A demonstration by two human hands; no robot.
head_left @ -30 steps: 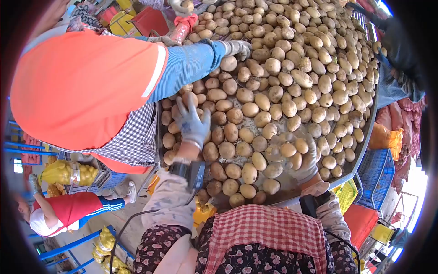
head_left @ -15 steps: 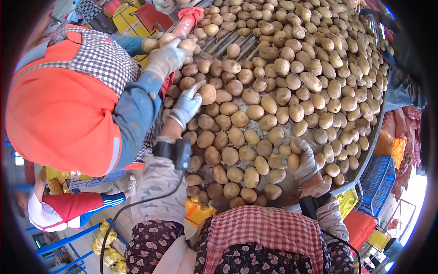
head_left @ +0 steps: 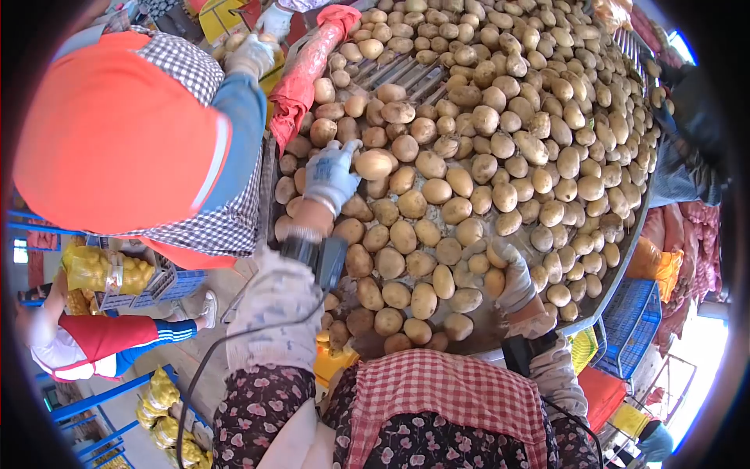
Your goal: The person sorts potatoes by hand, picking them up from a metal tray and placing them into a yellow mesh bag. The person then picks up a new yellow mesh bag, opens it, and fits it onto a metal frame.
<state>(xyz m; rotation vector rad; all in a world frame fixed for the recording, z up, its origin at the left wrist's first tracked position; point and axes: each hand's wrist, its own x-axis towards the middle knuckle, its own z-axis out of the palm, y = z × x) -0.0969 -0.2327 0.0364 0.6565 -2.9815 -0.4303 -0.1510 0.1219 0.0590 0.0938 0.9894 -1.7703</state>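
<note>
My left hand [head_left: 332, 176], in a pale blue-white glove, reaches over the left part of the potato heap. Its fingers and thumb press against a smooth tan potato [head_left: 375, 164]. Lower right, my right hand [head_left: 514, 280] wears a dirty greyish glove and curves around potatoes, one of them a small potato [head_left: 494, 283] against the palm. Some of its fingers are hard to make out among them. Beneath both hands, many loose potatoes [head_left: 414, 205] cover a metal sorting table [head_left: 500, 316].
At the left, a co-worker in an orange head cover [head_left: 117, 133] holds potatoes beside a red-wrapped bar [head_left: 312, 66]. Metal slats [head_left: 402, 76] show among the potatoes. Blue crates [head_left: 631, 320] stand right of the table; filled yellow net bags [head_left: 160, 391] lie lower left.
My left hand has moved slightly right and down, the potato at its fingers shifting right with it. The co-worker's gloved hand has drawn away from the heap toward the upper left, uncovering the red-wrapped bar.
</note>
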